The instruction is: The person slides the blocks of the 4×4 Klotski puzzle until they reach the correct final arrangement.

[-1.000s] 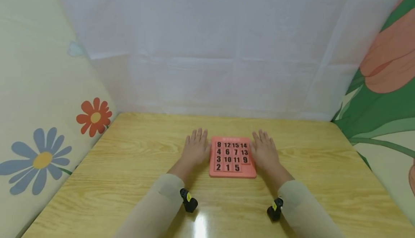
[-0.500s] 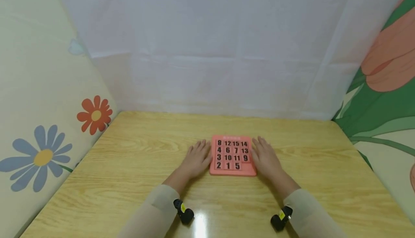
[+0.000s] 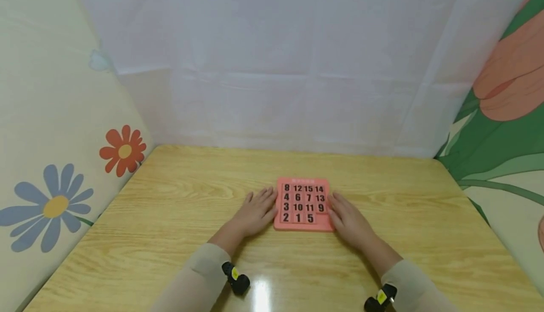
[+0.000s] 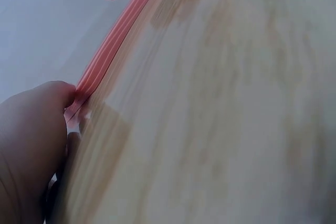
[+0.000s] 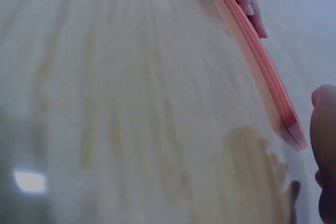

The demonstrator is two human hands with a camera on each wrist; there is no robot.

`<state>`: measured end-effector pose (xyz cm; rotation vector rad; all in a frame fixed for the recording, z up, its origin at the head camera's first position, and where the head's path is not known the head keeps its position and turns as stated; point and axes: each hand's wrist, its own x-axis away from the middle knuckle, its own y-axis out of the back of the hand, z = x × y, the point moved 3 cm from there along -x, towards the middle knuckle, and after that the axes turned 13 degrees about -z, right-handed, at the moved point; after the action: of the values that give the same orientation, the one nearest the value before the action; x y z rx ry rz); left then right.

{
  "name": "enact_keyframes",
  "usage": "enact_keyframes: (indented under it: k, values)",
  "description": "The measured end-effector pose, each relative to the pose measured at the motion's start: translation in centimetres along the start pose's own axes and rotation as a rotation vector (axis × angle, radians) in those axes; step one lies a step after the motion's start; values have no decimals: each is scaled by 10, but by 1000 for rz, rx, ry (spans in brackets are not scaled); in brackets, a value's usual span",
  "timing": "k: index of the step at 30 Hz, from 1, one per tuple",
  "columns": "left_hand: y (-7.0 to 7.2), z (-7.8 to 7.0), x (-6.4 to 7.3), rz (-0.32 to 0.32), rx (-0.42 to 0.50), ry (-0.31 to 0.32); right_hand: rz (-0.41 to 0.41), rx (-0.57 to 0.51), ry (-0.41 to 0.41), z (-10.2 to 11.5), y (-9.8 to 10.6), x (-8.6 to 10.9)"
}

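A pink number slide puzzle (image 3: 304, 227) lies flat on the table, face up. Its black-numbered tiles fill the frame except for a gap at the lower right corner. Against the left side rests my left hand (image 3: 254, 215), fingers extended; in the left wrist view its thumb (image 4: 47, 98) touches the corner of the puzzle (image 4: 118, 35). On the opposite side lies my right hand (image 3: 352, 222), fingers fairly straight and its fingertips at the edge. The right wrist view shows the right thumb (image 5: 325, 124) slightly apart from the puzzle's near corner (image 5: 294, 132).
The wood-grain table (image 3: 178, 180) spreads around the puzzle. White sheeting (image 3: 276, 66) hangs behind it. Flower-printed cloth (image 3: 55, 113) stands at the left, with another printed cloth (image 3: 501, 142) at the right. Small black cameras (image 3: 237, 281) are strapped at both wrists.
Both hands have slid back toward the person along the puzzle's sides, and the right forearm has swung outward. The puzzle and its tiles keep the same arrangement.
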<state>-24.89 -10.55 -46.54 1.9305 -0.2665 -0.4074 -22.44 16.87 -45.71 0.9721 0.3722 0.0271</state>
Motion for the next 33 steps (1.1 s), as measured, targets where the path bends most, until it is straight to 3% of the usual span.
enact_keyframes:
  k: [13,33]
  values:
    - [1,5,3,6,-55,-56,-49,20,132,0,-5,13]
    - [3,3,5,8,-67,-60,-9,62,123,-1,-8,14]
